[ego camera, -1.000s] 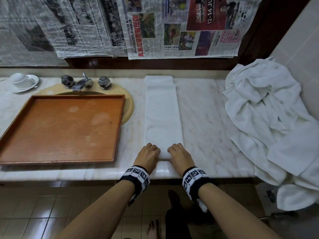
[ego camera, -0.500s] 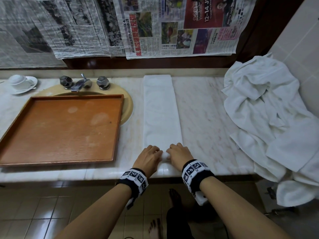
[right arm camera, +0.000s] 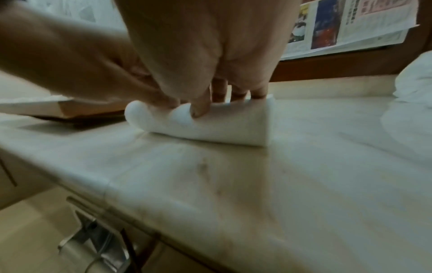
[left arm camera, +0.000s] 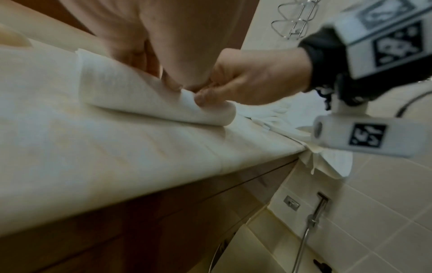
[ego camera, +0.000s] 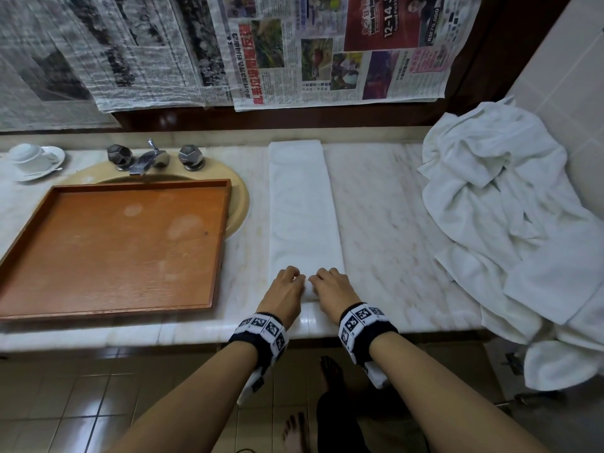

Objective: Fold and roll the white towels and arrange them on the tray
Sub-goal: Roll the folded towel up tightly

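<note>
A white towel [ego camera: 302, 207], folded into a long narrow strip, lies on the marble counter and runs away from me. Its near end is curled into a small roll [left arm camera: 163, 103] [right arm camera: 210, 127]. My left hand [ego camera: 286, 291] and right hand [ego camera: 330, 289] sit side by side on that roll, fingers curled over it and thumbs tucked against it. The wooden tray [ego camera: 111, 250] lies to the left over the sink, with nothing on it. A heap of loose white towels [ego camera: 510, 223] is piled at the right end of the counter.
A faucet with two knobs [ego camera: 153, 158] stands behind the tray, and a white cup on a saucer [ego camera: 32, 160] sits at the far left. Newspaper sheets [ego camera: 294, 50] hang on the wall. The counter's front edge [ego camera: 310, 328] lies just under my wrists.
The towel's near end has been turned over into a small roll, and both hands have shifted slightly forward and closer together on it.
</note>
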### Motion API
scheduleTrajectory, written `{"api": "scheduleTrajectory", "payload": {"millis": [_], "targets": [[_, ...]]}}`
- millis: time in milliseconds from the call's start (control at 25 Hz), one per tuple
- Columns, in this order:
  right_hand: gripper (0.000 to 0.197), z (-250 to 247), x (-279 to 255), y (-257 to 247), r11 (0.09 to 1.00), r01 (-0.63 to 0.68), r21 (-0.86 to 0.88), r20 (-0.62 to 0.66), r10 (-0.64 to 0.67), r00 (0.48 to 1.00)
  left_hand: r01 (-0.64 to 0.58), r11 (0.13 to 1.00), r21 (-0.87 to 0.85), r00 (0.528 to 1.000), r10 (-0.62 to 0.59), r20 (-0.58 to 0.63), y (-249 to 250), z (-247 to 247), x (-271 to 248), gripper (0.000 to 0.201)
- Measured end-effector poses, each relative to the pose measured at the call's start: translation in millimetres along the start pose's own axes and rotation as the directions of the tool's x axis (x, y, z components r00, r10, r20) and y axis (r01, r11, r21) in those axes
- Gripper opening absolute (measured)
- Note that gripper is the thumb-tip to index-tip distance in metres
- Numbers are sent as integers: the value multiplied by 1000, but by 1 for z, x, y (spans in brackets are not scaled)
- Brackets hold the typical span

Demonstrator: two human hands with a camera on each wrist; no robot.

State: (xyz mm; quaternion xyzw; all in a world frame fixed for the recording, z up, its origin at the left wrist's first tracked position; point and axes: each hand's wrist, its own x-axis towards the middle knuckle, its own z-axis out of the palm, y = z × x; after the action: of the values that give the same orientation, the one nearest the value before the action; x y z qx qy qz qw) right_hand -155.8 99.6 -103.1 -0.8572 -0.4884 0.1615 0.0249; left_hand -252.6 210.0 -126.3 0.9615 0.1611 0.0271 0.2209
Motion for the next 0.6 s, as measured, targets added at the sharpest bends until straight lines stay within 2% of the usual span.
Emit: {"api": "scheduleTrajectory", "payload": {"millis": [120,240,400,520,600], "targets": [[30,-1,3,2,999,-16,41,61,14,998,-74,995,-61,991,66,-117,-2,9,-16,19],[36,10,-2,-4,1000,1,31,-104,2,995,-75,993,-91,995,68,-76,-5,12,-10,26],[57,26,-13,-8,998,62,-26,-275,-67,959,-21,996,-82,1000,22,12,-13,8,11,24],[43,23,-8,0,995,104,-13,-239,-104,965,6,998,-64,1000,-4,23,-7,8,11,28],[38,14,-4,2,994,106,36,-181,-97,979,-15,997,-81,997,9,-76,-2,6,-1,23]]}}
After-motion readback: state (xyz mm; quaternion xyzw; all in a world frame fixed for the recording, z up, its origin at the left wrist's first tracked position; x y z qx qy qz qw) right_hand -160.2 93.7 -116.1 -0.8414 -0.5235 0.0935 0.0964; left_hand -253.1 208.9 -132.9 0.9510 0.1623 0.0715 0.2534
